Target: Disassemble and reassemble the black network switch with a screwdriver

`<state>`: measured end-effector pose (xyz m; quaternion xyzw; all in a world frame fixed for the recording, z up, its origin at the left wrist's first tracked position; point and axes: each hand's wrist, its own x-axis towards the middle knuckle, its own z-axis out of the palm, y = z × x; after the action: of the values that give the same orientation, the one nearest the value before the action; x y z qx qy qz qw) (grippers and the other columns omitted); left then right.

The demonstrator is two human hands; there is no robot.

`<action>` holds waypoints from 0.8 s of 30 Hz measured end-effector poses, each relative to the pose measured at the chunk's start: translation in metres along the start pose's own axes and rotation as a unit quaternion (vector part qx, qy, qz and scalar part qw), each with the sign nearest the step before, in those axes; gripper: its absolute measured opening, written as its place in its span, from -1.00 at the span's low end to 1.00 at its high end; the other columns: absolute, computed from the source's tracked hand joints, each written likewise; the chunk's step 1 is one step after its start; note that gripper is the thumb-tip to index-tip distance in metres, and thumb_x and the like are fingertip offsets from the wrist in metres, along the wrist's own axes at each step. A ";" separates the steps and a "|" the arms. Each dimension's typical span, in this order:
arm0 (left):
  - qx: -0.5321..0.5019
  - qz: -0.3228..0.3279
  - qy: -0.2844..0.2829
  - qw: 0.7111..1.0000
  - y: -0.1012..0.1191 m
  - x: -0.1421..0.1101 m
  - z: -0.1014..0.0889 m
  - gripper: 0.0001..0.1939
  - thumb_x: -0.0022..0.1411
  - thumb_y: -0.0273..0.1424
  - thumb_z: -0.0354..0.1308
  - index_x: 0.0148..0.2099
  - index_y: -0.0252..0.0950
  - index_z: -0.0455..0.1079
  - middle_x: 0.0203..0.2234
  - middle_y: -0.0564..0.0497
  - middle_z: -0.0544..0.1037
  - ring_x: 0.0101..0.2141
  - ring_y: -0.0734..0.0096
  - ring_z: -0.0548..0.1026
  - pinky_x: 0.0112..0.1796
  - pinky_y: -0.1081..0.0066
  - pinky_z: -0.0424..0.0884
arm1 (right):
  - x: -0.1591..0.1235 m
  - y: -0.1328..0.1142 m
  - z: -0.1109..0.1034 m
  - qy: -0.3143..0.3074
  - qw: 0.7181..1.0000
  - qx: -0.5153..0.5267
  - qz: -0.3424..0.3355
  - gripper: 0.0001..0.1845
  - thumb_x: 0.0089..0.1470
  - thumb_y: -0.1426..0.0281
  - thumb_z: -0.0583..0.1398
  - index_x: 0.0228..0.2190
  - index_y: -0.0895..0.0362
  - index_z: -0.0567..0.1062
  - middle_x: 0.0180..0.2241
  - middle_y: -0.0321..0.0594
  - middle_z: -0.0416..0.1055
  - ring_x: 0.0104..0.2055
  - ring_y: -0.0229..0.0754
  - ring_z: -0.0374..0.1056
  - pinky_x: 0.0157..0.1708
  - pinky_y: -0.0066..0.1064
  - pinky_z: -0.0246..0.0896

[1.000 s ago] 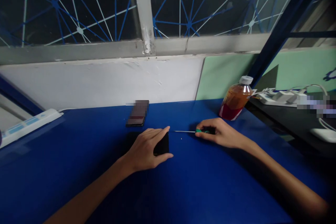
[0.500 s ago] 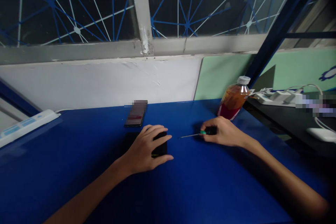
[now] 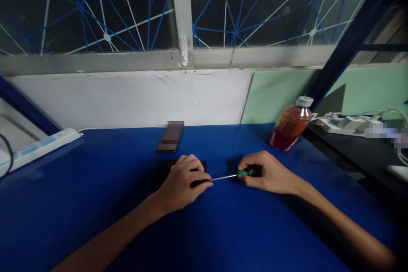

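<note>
A screwdriver with a green and black handle [image 3: 251, 171] is gripped in my right hand [image 3: 269, 173], its thin metal shaft pointing left. My left hand [image 3: 186, 180] has its thumb and index finger pinched at the far end of that shaft, so the tip is hidden. Beneath my left hand lies a flat black case-like object [image 3: 164, 168], mostly covered by the fingers and dark shadow; its exact kind cannot be made out. Just beyond it, a dark phone [image 3: 171, 137] lies flat on the blue table [image 3: 216, 229].
At the back right stands a bottle of orange drink [image 3: 291, 123] with a red label and white cap. A white power strip [image 3: 47, 146] lies at the left edge. Another strip with plugs [image 3: 347, 125] sits on a black surface to the right. A wall and window close off the back.
My right hand has moved slightly left and nearer, bringing the screwdriver's shaft to my left hand. The left fingers, spread before, have closed at its tip. The view has shifted a little.
</note>
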<state>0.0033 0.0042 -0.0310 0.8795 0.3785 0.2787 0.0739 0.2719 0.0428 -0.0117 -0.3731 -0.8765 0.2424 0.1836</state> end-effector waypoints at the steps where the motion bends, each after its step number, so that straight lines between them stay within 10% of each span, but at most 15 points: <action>1: -0.002 -0.003 0.003 1.000 0.000 0.000 0.000 -0.90 0.25 -0.36 0.17 -0.27 -0.19 0.52 -0.45 0.04 0.42 -0.35 0.37 0.34 -0.29 0.30 0.24 | 0.000 0.000 0.000 0.003 1.000 0.002 -0.003 -0.97 -0.05 0.44 0.23 -0.45 0.10 0.50 -0.48 -0.38 0.45 -0.46 -0.31 0.30 -0.45 -0.45 0.10; 24: -0.139 -0.046 0.063 0.987 -0.004 0.001 0.003 -0.87 0.21 -0.38 0.22 -0.18 -0.16 0.55 -0.43 0.02 0.51 -0.40 0.39 0.39 -0.33 0.33 0.32 | 0.000 0.002 -0.002 0.021 1.000 0.014 -0.008 -0.95 0.02 0.40 0.21 -0.44 0.12 0.48 -0.48 -0.35 0.43 -0.47 -0.30 0.28 -0.47 -0.44 0.07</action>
<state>0.0034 0.0084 -0.0345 0.8229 0.3800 0.3801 0.1842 0.2741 0.0450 -0.0108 -0.3687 -0.8720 0.2451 0.2087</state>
